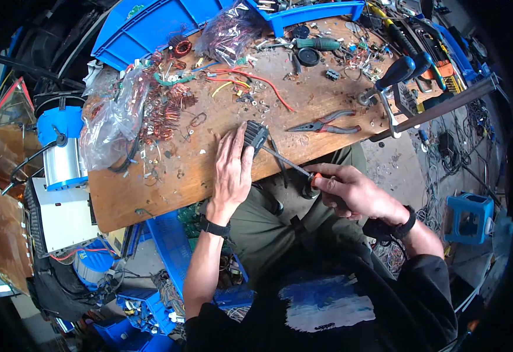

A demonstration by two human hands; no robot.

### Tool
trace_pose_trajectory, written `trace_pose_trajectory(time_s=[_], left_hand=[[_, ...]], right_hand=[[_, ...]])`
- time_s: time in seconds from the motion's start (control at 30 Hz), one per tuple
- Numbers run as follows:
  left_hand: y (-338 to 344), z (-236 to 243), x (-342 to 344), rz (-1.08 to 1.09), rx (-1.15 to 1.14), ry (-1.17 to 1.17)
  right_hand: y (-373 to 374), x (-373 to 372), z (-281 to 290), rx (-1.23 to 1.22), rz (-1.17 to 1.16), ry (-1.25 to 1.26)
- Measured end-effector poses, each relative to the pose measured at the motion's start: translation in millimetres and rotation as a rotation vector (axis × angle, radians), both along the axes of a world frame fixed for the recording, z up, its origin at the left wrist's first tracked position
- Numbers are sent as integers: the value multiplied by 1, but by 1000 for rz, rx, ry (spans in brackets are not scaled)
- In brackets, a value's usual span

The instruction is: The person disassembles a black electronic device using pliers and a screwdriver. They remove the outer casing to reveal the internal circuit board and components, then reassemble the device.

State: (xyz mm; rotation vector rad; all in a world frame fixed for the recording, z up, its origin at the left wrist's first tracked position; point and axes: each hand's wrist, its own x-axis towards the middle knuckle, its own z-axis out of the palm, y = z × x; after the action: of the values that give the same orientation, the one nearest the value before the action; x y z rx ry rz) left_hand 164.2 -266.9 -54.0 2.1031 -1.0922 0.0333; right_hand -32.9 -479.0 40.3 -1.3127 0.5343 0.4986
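Near the front edge of the wooden bench (127,199), my left hand (233,170) grips a dark finned metal part (255,135), pressing it on the wood. My right hand (341,190) is closed on a screwdriver (291,163) with a red and black handle; its shaft reaches up-left to the finned part. A second slim dark tool (281,162) lies beside the shaft, partly hidden by it. Pliers (324,126) with red and black handles lie open to the right of the part. Loose red and yellow wires (274,91) and small washers lie above it.
Plastic bags (110,129) and copper coils (160,117) cover the left of the bench. Blue bins (139,35) line the back. A metal clamp bar (444,105) with blue-handled tools (400,70) is at right. A blue crate (165,240) sits beneath the front edge.
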Motion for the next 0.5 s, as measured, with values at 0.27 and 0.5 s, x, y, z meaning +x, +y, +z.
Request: trace_pose_trajectory(time_s=[0.27,0.5], left_hand=[[-1,2,6,-30,-12,49],[-2,8,5,-24,-29,15]], right_hand=[[-9,-1,-25,579,-147,85],[-5,-3,-52,1068,-240,122]])
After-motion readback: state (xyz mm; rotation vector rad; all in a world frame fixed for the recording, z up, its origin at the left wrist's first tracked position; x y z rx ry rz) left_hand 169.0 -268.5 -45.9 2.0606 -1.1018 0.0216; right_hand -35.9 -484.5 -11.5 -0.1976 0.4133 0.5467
